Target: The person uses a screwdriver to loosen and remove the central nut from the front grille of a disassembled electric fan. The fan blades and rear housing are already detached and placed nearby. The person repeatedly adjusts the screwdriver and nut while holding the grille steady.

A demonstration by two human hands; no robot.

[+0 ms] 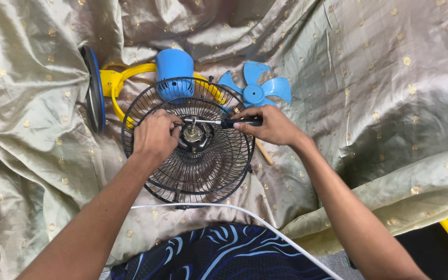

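Blade: the blue fan blade (255, 88) is already off, laid on the cloth (379, 103) beside the fan
Rear guard (193, 150): not yet removed
Right hand (268, 124): clenched around a screwdriver (219, 122) at the hub
Left hand (155, 136): the hub is gripped

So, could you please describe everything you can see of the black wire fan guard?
The black wire guard is a round dish of thin radial wires and rings, lying flat on the pale dotted cloth. The blue motor housing sits behind its hub. The left hand rests on its centre; the right hand holds a screwdriver across it.
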